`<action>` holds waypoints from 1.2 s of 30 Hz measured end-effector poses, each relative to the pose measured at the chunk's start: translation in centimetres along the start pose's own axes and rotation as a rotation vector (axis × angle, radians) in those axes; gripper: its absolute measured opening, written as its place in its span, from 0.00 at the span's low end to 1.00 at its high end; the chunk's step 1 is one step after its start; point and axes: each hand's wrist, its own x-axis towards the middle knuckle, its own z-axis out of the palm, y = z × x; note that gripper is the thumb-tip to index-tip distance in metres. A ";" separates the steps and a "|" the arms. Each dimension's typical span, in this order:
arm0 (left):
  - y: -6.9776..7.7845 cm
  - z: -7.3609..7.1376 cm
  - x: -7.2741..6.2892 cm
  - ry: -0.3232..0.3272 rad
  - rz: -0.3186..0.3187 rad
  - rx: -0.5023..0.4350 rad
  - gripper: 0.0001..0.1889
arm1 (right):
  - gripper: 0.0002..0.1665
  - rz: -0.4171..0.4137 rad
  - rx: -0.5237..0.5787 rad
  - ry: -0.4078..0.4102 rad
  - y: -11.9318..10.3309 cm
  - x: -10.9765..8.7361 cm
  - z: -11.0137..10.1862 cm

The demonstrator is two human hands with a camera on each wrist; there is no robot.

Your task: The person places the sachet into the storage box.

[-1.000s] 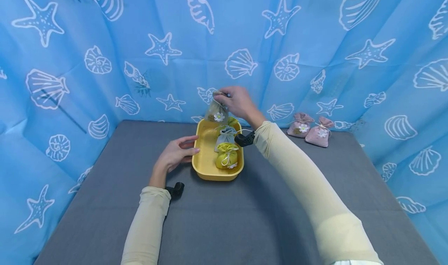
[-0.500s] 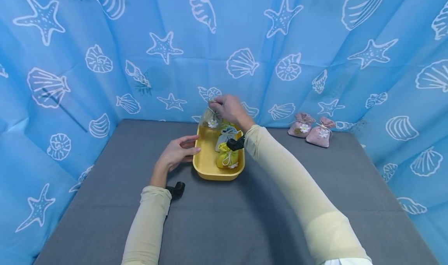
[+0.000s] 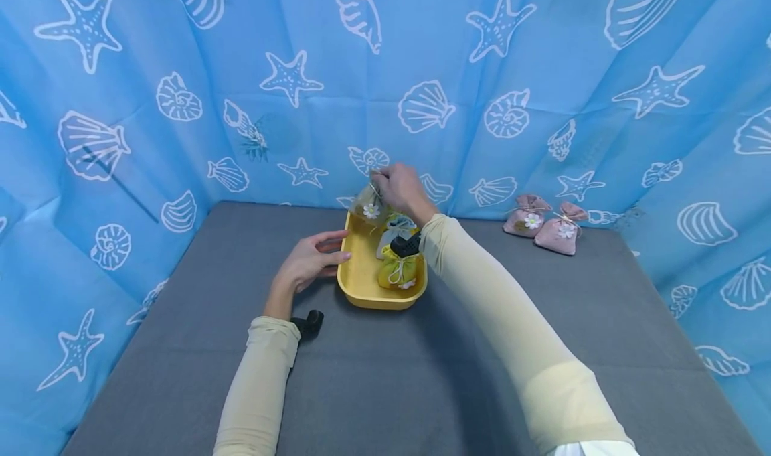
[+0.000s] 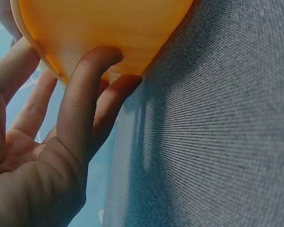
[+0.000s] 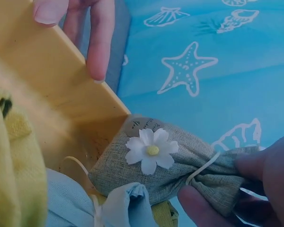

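Observation:
My right hand (image 3: 405, 187) pinches the gathered neck of a grey-beige drawstring pouch (image 3: 369, 205) with a white flower on it. That pouch (image 5: 114, 168) hangs tilted at the far end of a yellow tray (image 3: 378, 303); the right wrist view shows its bottom among the pouches there. Inside the tray, along its right side, are a yellow pouch (image 3: 394, 273) and a blue-grey pouch (image 3: 397, 227); a further yellow one behind is mostly hidden. Beside the tray's left wall, my left hand (image 3: 307, 262) rests spread fingers against the outside, thumb at the rim.
Two pink drawstring pouches (image 3: 559, 234) with flowers lie at the back right of the grey table (image 3: 373, 382). A blue curtain (image 3: 337, 128) with shells and starfish closes off the back and sides.
My right hand has lowered the grey-beige pouch and shifted it slightly left toward the tray's far end. The left hand keeps its place at the tray; the view has shifted a little.

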 end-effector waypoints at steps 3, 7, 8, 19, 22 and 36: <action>0.1 -0.1 0.0 -0.002 -0.002 -0.002 0.35 | 0.28 0.001 -0.050 0.017 -0.2 0.1 0.2; 0.2 -0.2 -0.1 -0.006 -0.003 -0.003 0.35 | 0.30 0.007 -0.093 0.037 -0.4 0.2 0.4; 0.2 -0.1 -0.1 -0.004 -0.003 -0.004 0.35 | 0.30 0.010 -0.095 0.043 -0.4 0.2 0.5; 0.2 -0.1 0.1 -0.007 -0.002 0.003 0.34 | 0.33 0.053 -0.107 0.057 -0.8 0.0 0.4; 0.1 -0.2 0.1 -0.005 -0.005 -0.003 0.34 | 0.32 0.059 -0.129 0.035 -0.9 0.1 0.6; 0.1 -0.3 0.0 -0.019 -0.001 -0.016 0.35 | 0.23 -0.005 -0.180 -0.272 -0.6 0.9 2.1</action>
